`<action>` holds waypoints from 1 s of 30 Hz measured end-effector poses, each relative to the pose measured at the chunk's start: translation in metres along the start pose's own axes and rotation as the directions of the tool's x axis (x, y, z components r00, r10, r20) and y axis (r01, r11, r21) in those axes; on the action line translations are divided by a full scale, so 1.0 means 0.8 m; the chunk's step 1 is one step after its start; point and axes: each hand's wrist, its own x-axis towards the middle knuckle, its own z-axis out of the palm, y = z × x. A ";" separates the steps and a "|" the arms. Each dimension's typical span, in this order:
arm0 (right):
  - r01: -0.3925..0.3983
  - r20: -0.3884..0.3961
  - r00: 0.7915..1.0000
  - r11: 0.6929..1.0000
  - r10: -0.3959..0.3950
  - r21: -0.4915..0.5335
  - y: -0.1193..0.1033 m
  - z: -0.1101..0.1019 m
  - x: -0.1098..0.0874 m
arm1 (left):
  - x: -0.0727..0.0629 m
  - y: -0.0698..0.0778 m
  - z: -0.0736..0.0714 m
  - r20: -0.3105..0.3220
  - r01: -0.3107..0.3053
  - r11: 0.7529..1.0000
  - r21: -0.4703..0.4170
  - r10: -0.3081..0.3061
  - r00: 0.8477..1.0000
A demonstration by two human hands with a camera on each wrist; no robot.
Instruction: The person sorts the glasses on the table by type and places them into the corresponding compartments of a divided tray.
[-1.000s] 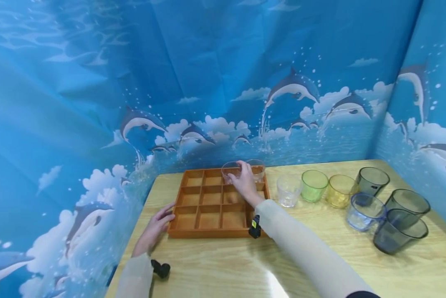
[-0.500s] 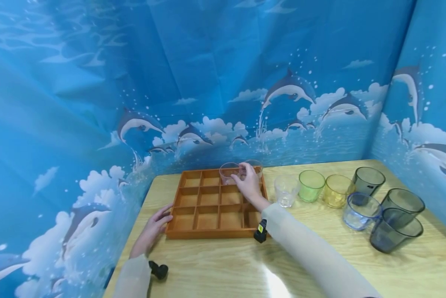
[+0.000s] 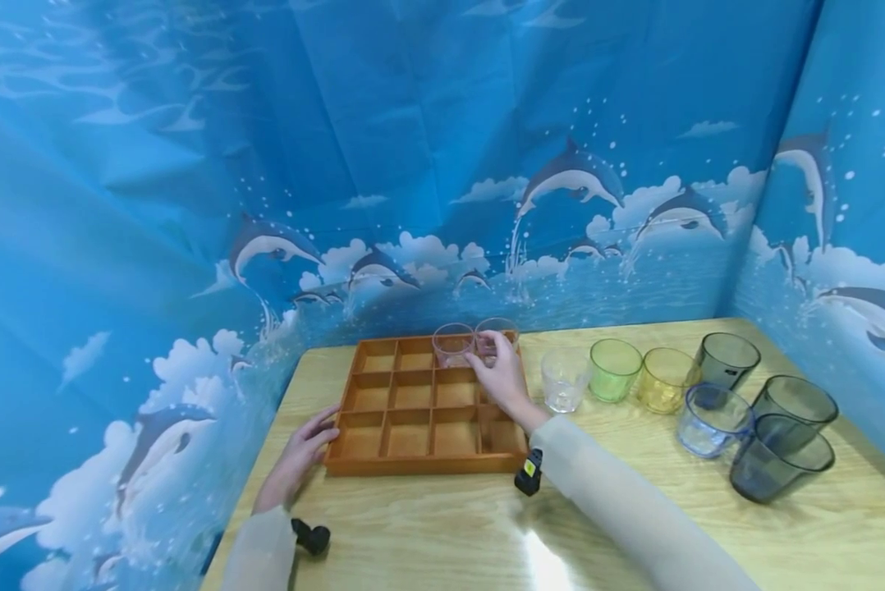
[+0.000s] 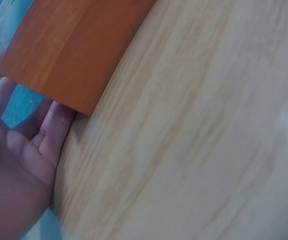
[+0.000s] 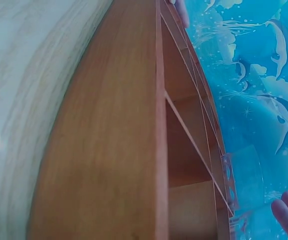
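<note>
An orange-brown wooden box [image 3: 424, 465], split into several compartments, lies on the table. My left hand [image 3: 300, 460] rests against its left side; in the left wrist view the fingers [image 4: 58, 125] touch the box's end near a corner. Two clear glasses stand in the back row: one glass [image 3: 453, 349] in the third compartment from the left, the other glass [image 3: 503, 325] in the right corner. My right hand [image 3: 503, 379] is just in front of the corner glass and partly hides it. In the right wrist view its relaxed fingers [image 5: 284, 215] appear apart from the nearer-visible glass [image 5: 248, 176].
Right of the box stand a clear glass [image 3: 564, 386], a green glass [image 3: 614, 373], a yellow glass [image 3: 662, 386], a blue-rimmed glass [image 3: 708, 431] and several dark grey glasses [image 3: 768, 476]. A blue dolphin-print curtain [image 3: 413, 164] hangs behind the table [image 3: 428, 533].
My right hand has drawn slightly right and back from between the two clear glasses, leaving the left one more exposed. The left hand stays at the box's side. The head view has shifted slightly.
</note>
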 end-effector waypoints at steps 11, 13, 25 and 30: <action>-0.029 -0.094 0.995 0.998 0.033 0.051 0.004 -0.018 -0.008 | 0.004 -0.003 -0.002 -0.003 0.007 1.000 -0.012 -0.007 1.000; -0.028 -0.098 0.995 0.999 0.032 0.040 0.005 -0.021 -0.010 | 0.004 -0.003 -0.001 -0.011 0.010 1.000 -0.028 -0.011 1.000; -0.076 -0.043 0.996 0.997 0.076 0.008 0.010 -0.055 -0.034 | 0.005 -0.003 -0.001 -0.001 0.000 1.000 -0.030 0.000 1.000; -0.059 -0.040 0.997 0.998 0.058 -0.015 0.014 -0.072 -0.043 | 0.001 -0.004 -0.003 0.022 -0.012 0.999 -0.036 0.013 1.000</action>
